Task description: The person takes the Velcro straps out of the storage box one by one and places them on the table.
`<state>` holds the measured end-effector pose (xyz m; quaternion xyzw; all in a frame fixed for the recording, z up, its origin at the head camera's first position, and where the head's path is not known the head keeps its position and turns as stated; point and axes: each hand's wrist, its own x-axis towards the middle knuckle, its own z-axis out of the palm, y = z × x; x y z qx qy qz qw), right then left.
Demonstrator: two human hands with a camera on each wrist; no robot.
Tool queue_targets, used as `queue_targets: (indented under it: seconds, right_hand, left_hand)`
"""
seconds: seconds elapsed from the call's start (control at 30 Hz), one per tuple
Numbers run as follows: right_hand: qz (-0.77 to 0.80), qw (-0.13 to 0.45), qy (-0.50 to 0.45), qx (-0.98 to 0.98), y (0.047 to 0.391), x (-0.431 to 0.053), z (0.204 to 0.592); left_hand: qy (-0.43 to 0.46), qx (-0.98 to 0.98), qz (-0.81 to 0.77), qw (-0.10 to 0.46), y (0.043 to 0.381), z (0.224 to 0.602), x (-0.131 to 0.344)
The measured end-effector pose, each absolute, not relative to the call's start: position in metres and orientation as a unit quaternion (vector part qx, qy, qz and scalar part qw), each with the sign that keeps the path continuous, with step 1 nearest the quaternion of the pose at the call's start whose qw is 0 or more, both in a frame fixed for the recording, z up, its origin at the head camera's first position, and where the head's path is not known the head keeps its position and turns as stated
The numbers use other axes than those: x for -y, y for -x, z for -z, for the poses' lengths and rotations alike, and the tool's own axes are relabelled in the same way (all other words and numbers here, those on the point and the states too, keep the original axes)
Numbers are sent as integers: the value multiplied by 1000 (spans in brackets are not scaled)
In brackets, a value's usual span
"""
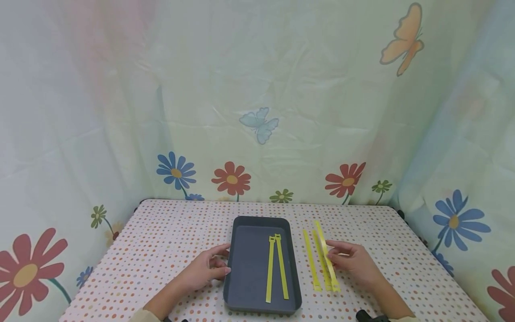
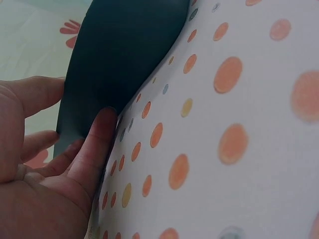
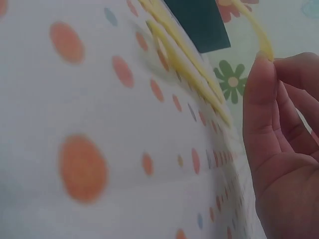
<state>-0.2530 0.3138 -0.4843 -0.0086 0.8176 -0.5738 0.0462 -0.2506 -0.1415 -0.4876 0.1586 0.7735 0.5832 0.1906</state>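
Fingers: R hand (image 1: 354,261) pinches yellow strap (image 1: 331,270); L hand (image 1: 206,269), loosely bent, touches tray (image 1: 249,268). Dotted table (image 1: 181,232) bears tray w/ 2 inner straps (image 1: 270,268) lengthwise in its R half. Held strap's just R of tray, long axis approx. parallel, R hand nearer; 2 loose straps (image 1: 310,257) btwn.

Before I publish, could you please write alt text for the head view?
A person's right hand pinches a yellow strap beside two others on a dotted table; the left hand touches a gray tray holding two more.
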Motion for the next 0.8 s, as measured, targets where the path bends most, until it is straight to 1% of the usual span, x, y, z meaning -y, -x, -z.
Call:
queue_targets:
  seconds: [0.23, 0.5, 0.8]
  right_hand:
    - [564, 58, -4, -824, 257, -325, 485]
    - [546, 50, -19, -836, 261, -331, 485]
    - [545, 61, -36, -836, 262, -334, 488]
  left_hand:
    - [-161, -776, -580, 187, 251, 488, 141]
    - [-161, -784, -571, 186, 251, 489, 142]
    - [-167, -775, -581, 185, 251, 488, 143]
